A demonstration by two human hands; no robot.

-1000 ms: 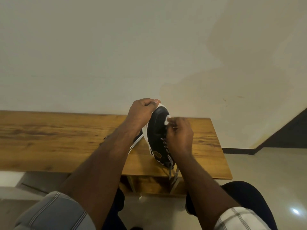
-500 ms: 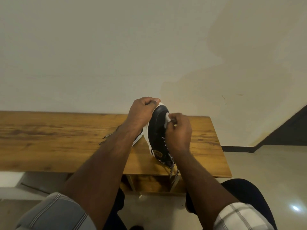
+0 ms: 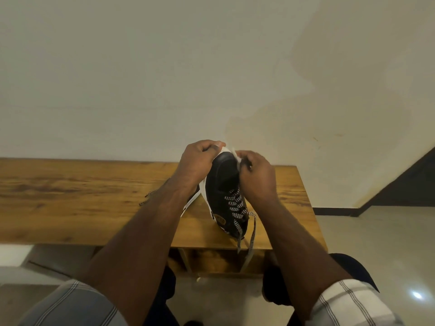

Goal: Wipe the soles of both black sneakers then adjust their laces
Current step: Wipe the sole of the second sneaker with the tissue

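Black sneaker (image 3: pixel 223 184), white-soled, stood on its heel end on the wooden desk (image 3: pixel 70 196) near the right-hand front edge, toe raised toward the wall (image 3: pixel 211 67). Laces (image 3: pixel 235 205): black-and-white check, loose, two ends trailing over the desk's front edge.

Left hand (image 3: pixel 195 161): curled over the toe from the sole side, fingers (image 3: pixel 211 145) wrapped on the white rim, gripping the sneaker.

Right hand (image 3: pixel 257 177): fingers bent, pinching a small white wipe (image 3: pixel 236 155) against the toe's right edge, just beside the left hand's fingertips.

Second sneaker (image 3: pixel 191 201): mostly hidden behind the left forearm; a strip of white sole and a stray checked lace (image 3: pixel 150 195) lying on the desk to the left show.

Also present: striped shirt sleeves (image 3: pixel 348 304) at the lower corners, dark trousers (image 3: pixel 353 267), pale glossy floor (image 3: pixel 388 243), dark skirting (image 3: pixel 334 211) at the foot of the wall.
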